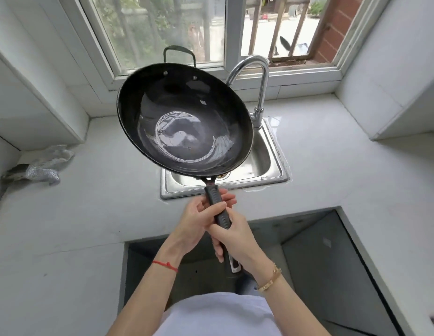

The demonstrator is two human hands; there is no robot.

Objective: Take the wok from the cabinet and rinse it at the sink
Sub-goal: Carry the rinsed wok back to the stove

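Both hands hold the black wok point(184, 117) by its long handle, left hand point(199, 221) in front, right hand point(235, 236) behind. The wok is up over the sink point(271, 175), with water inside.

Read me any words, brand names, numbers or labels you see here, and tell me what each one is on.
None can be read.
Wok: no brand or stamp shows on its dark inside.
Wok handle: ribbed black, no lettering visible; both hands cover much of it.
Metal end of the handle: any marking is too small to read.
Faucet and sink: bare metal, no label.
Gold bracelet: too small to read.
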